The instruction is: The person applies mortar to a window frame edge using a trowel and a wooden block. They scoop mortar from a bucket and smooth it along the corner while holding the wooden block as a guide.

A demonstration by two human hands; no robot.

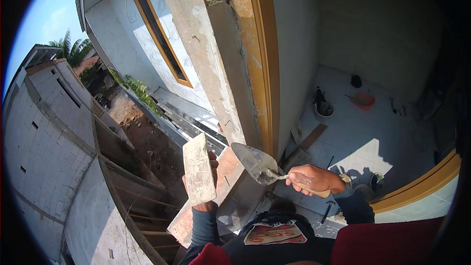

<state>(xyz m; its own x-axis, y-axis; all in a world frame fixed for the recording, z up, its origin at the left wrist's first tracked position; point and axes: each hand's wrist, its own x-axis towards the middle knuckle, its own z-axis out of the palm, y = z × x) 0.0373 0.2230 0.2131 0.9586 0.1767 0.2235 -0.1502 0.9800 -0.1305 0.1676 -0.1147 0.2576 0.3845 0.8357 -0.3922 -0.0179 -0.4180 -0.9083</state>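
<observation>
In my left hand (214, 166) is a flat, rectangular, pale board (199, 169) smeared with dried mortar; its broad face is toward me and hides most of the hand. My fingers show at its right edge. My right hand (318, 178) is closed round the wooden handle of a trowel (256, 165). The trowel's grey, mortar-stained blade points left, near the board but apart from it. Beyond the blade stands a wall edge faced with a long plank (211, 59). Below the blade, a reddish-brown plank (226, 169) slants past my left hand.
A yellow-brown wooden frame (265, 68) borders the opening at the right. On the tiled floor inside are an orange basin (363, 99), a white bucket (324, 110), a short plank (312, 137) and hand tools (395, 106). A grey block wall (49, 127) rises at the left, beyond a drop.
</observation>
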